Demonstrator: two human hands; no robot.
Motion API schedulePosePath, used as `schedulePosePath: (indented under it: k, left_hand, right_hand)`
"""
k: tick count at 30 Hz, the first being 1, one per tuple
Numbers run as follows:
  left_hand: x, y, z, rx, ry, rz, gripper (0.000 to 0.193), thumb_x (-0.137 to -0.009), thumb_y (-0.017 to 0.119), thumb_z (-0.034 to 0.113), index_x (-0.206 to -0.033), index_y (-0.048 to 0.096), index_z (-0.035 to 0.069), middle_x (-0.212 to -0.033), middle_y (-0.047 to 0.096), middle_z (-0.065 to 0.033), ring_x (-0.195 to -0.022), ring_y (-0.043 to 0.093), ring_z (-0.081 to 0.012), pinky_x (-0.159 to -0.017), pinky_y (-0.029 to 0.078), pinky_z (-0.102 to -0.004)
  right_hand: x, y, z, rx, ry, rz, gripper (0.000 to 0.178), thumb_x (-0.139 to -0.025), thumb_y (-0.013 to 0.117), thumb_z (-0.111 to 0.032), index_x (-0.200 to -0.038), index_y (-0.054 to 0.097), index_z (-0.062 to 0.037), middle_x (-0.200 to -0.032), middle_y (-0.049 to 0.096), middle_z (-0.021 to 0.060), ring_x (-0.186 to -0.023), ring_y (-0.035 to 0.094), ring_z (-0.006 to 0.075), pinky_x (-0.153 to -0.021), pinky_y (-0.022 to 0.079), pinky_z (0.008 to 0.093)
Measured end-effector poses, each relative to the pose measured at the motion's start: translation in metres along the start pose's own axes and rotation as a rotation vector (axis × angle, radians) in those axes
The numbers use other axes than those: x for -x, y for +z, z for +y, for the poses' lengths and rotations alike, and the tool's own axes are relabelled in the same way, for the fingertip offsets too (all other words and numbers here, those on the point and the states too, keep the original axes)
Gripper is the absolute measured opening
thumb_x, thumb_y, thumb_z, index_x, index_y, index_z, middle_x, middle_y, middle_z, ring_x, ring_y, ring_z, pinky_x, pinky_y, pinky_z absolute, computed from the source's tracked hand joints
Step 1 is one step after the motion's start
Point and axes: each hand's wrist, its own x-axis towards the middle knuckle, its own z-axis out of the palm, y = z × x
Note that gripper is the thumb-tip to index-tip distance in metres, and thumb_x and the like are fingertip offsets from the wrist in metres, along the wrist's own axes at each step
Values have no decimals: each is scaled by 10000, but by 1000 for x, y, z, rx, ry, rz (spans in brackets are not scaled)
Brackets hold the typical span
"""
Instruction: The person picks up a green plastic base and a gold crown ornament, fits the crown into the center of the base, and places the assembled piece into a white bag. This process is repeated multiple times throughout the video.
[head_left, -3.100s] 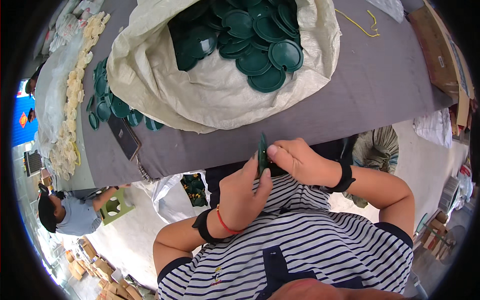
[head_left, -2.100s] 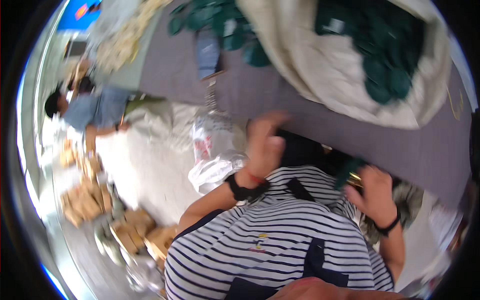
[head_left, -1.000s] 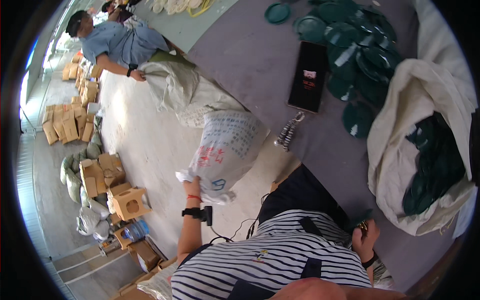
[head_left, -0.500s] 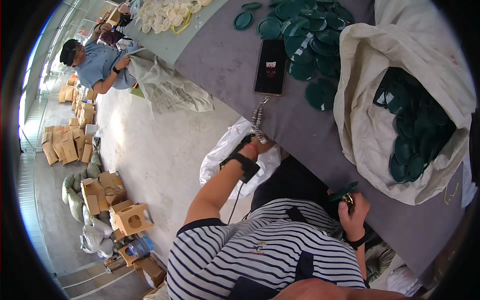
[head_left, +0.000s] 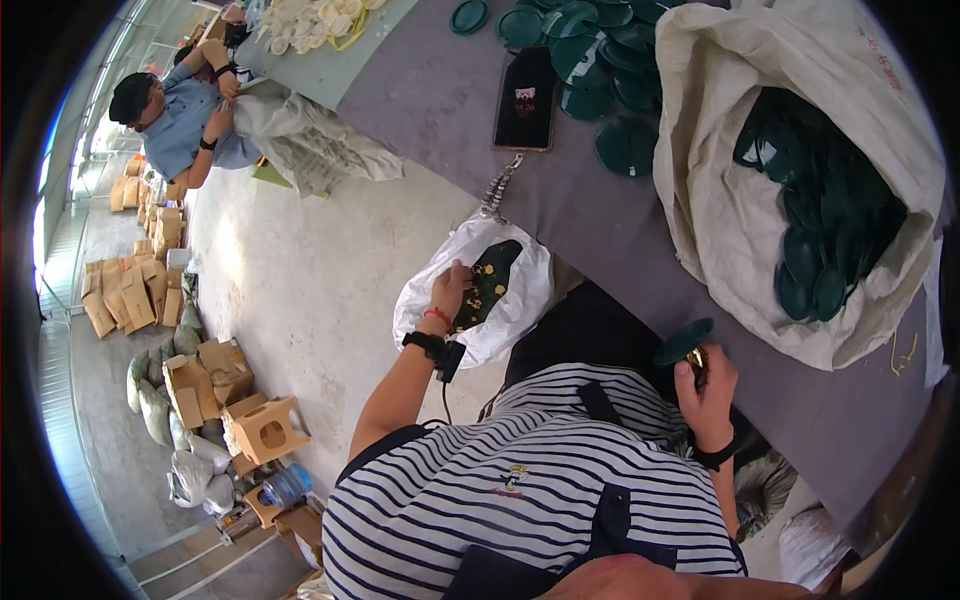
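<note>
My left hand (head_left: 450,288) is over the left side of a white bag (head_left: 415,300) below the table's edge, its fingers loosely apart and nothing visible in them. Dark pieces with several small gold-yellow bits (head_left: 490,285) lie inside that bag. Close to my body at the table's near edge, my right hand (head_left: 711,395) is closed on a dark green round disc (head_left: 684,341). A shiny gold-coloured piece (head_left: 699,366) shows between its fingers and thumb, against the disc; its kind is hidden.
On the grey table (head_left: 600,235) lie a phone (head_left: 524,100) with a beaded strap (head_left: 500,187) and a pile of green discs (head_left: 625,65). A large cream sack (head_left: 700,200) holds more discs. At far left, another person (head_left: 190,125) handles a sack; cardboard boxes (head_left: 125,295) stand on the floor.
My left hand has moved left and back from the table's edge, uncovering the bag's contents. My right hand keeps the disc, which has tilted to show more of its face. The view has shifted slightly.
</note>
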Motion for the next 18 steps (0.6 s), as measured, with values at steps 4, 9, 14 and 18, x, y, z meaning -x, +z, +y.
schedulePosePath:
  k: [4, 9, 14, 18]
  left_hand:
    - [82, 42, 89, 0, 384, -192, 356, -970, 493, 328, -974, 612, -7, -865, 629, -55, -785, 579, -130, -727, 445, -254]
    - [209, 101, 203, -176, 1099, -755, 370, -830, 661, 149, -1164, 590, 5, -1142, 622, -137, -1036, 593, -233, -936, 423, -335]
    - [242, 139, 198, -121, 1108, -789, 375, -809, 693, 77, -1168, 610, 9, -1169, 631, -158, -1048, 624, -277, -891, 484, -321]
    - [267, 144, 207, -259, 1131, -696, 321, -839, 652, 36, -1157, 623, 5, -1093, 665, -151, -943, 670, -247, -802, 519, -284]
  right_hand:
    - [2, -12, -15, -86, 110, -28, 253, -790, 669, -133, -972, 562, 5, -719, 535, 120, -584, 542, 269, -539, 430, 348]
    - [12, -25, -55, 68, -147, -29, 319, -742, 723, -159, -979, 580, -1, -755, 530, 103, -630, 557, 270, -544, 459, 349]
    - [39, -34, -68, 305, -237, 204, 333, -729, 729, -182, -966, 582, -1, -783, 532, 94, -681, 568, 255, -546, 472, 337]
    - [55, -43, -74, 524, -233, 269, 312, -745, 711, -245, -890, 571, -7, -751, 520, 77, -697, 570, 225, -529, 470, 315]
